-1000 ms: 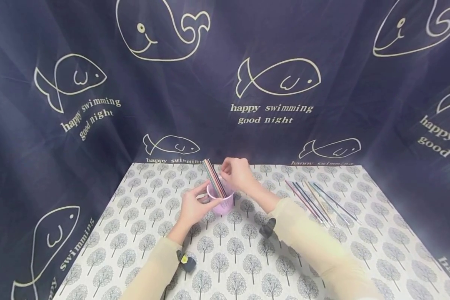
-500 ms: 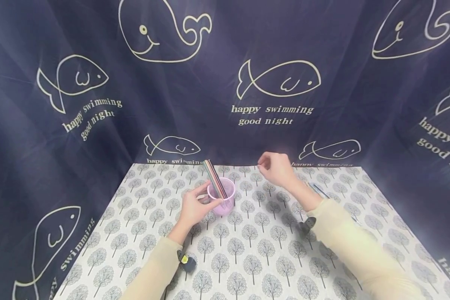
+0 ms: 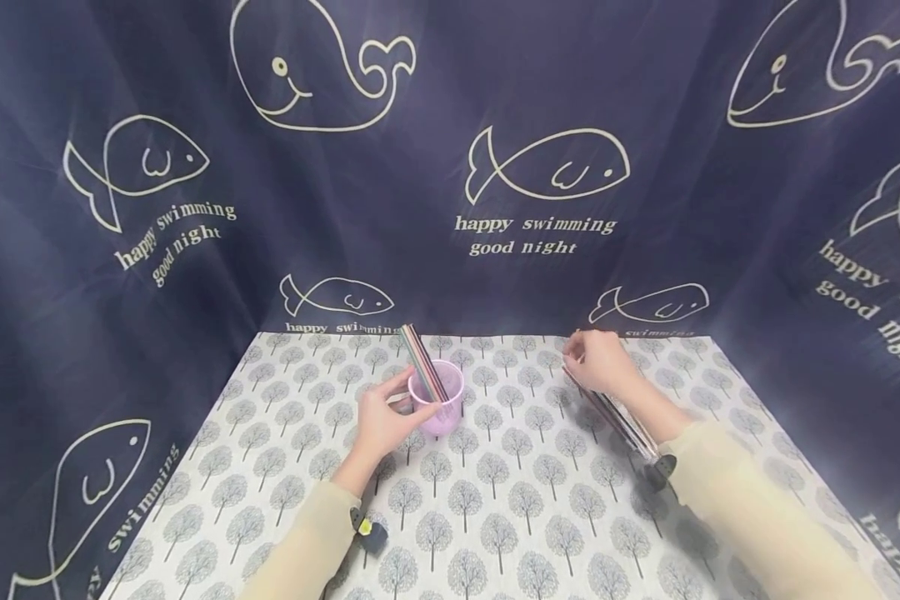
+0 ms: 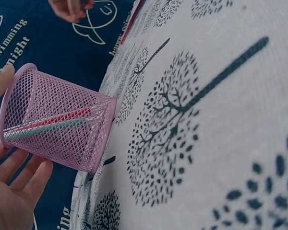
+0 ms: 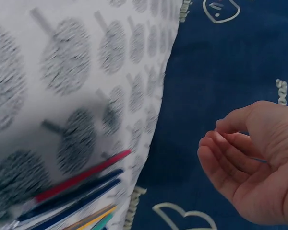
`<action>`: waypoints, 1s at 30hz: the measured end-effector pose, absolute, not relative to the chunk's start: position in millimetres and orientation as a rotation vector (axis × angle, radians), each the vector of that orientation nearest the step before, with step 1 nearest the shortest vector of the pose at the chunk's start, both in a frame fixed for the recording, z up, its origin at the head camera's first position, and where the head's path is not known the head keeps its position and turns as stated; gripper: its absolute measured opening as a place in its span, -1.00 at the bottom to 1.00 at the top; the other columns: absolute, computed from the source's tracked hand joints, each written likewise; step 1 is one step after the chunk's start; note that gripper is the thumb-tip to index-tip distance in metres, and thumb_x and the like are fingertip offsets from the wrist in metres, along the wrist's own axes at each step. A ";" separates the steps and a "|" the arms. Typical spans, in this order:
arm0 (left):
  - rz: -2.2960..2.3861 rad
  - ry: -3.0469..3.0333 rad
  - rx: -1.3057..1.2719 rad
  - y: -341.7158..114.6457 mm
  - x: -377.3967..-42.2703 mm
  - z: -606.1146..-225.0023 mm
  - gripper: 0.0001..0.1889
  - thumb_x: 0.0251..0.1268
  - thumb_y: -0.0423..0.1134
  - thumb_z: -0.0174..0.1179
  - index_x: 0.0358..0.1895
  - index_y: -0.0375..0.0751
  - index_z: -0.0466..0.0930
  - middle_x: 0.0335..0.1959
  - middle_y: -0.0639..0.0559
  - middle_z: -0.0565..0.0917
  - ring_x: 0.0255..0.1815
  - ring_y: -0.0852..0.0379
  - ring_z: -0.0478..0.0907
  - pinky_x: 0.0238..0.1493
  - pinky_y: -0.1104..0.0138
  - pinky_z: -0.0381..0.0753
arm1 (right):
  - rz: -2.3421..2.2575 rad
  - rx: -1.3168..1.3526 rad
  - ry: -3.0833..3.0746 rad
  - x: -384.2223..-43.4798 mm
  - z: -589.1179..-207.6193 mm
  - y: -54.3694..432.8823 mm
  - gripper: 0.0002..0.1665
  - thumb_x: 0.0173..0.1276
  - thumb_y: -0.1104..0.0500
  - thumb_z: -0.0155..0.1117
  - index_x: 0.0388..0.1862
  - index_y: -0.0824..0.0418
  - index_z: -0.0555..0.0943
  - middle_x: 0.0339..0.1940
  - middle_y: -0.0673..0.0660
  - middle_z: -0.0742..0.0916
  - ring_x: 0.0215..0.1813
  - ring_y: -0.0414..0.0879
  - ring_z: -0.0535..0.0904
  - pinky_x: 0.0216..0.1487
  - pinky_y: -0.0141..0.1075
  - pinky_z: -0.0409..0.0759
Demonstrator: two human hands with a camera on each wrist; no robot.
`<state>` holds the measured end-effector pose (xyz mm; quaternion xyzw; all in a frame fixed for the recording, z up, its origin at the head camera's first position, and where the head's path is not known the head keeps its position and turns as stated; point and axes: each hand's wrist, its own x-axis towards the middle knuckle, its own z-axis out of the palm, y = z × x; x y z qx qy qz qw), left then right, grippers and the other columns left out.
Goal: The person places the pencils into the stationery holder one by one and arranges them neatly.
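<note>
Loose sticks (image 3: 619,422) partly hidden behind right hand (image 3: 600,362) and forearm (image 3: 658,412)

Navy curtain (image 3: 390,208) printed with pale whales, fish and lettering, white tree-patterned tablecloth (image 3: 510,475)

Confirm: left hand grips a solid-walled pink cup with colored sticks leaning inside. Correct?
No: the pink cup has mesh walls, as the left wrist view shows. The rest is right: left hand grips it, colored sticks lean inside.

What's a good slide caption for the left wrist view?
Left hand at the rim of a pink mesh cup, a red stick and a teal stick showing through its wall.
</note>
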<state>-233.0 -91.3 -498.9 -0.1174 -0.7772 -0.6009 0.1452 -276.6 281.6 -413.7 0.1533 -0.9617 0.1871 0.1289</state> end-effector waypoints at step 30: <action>-1.722 -2.251 -0.295 -92.5 -231.9 -500.5 -0.24 0.00 -0.21 0.71 0.33 -0.36 0.64 0.12 -0.36 0.79 0.09 -0.32 0.80 0.06 0.04 0.91 | 0.377 0.275 -3.115 -264.7 -472.3 307.9 -0.84 0.33 0.26 0.42 -0.28 0.40 0.72 -0.42 0.27 0.78 -0.49 -0.07 0.64 -0.50 -0.27 0.77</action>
